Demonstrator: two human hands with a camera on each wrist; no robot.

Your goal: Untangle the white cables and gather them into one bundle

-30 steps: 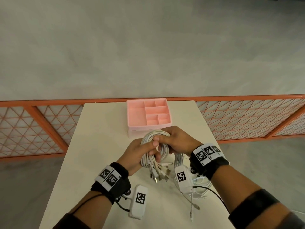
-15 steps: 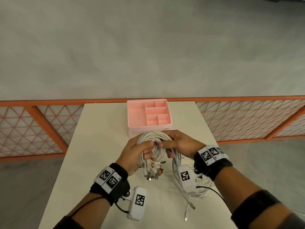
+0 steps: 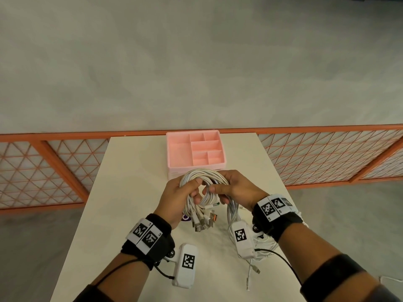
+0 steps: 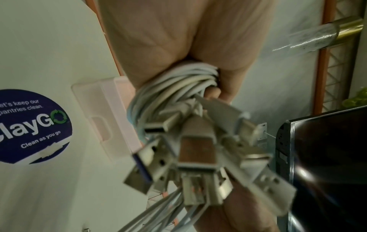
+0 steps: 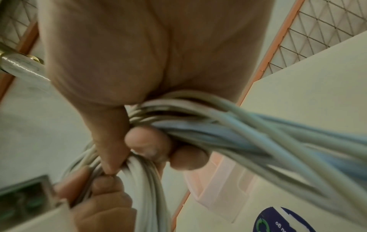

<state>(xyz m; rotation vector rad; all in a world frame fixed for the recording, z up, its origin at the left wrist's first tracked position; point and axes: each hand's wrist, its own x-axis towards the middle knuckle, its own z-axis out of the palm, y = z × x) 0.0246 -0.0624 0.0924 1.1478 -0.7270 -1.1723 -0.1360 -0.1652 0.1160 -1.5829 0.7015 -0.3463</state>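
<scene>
Head view: both hands up over the cream rectangular table (image 3: 135, 192), just in front of the pink plastic divided organiser tray (image 3: 174, 153). The coil of white round cables (image 3: 204, 177) sits between the two hands, held off the tabletop. Left hand (image 3: 177, 199) clamped on the coil's left side, thumb across the top strands, fingers curled under. Right hand (image 3: 236, 188) clamped on the coil's right side, thumb pointing in toward the left thumb, the two nearly touching. The loop arches up and away toward the tray; the cluster of metal USB plug ends (image 3: 204, 223) hangs down from the left hand toward the person. A second run of white cable drops from the right hand to a loose white pile on the table by the right wrist.

Left wrist view: the left hand's palm (image 4: 174, 39) wraps the cable bunch; plug ends (image 4: 196, 157) fan out toward the camera, long axes roughly along the hand. Blue round sticker (image 4: 33, 125) on the table to the side.

Right wrist view: right-hand fingers (image 5: 148, 143) curled tight round the strands (image 5: 248, 130), which run out to the right and also hang downward. Blurred.
</scene>
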